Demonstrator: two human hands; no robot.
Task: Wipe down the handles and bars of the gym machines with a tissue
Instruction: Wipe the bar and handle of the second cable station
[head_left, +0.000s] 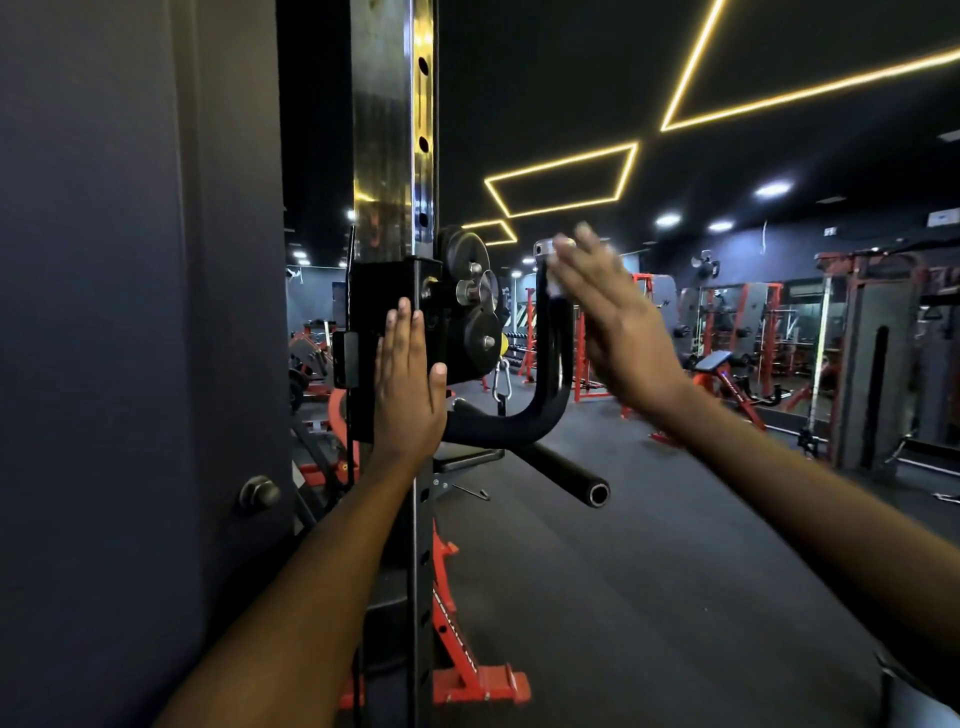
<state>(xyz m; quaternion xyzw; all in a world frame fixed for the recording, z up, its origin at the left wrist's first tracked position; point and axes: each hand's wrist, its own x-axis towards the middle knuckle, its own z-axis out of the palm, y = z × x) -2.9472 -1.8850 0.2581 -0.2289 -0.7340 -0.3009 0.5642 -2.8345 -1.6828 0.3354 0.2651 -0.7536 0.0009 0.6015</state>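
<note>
The left hand (408, 379) lay flat, fingers spread, on the pulley block (400, 317), likely steadying it, while at three o'clock the right hand (608, 312), fingers straight, pressed a tissue (558, 283) against the curved handle (553, 364).

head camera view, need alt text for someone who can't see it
A person's right hand presses a white tissue against the upright end of a curved black handle on a cable machine, fingers straight. The left hand lies flat on the black pulley block on the steel post.
</note>
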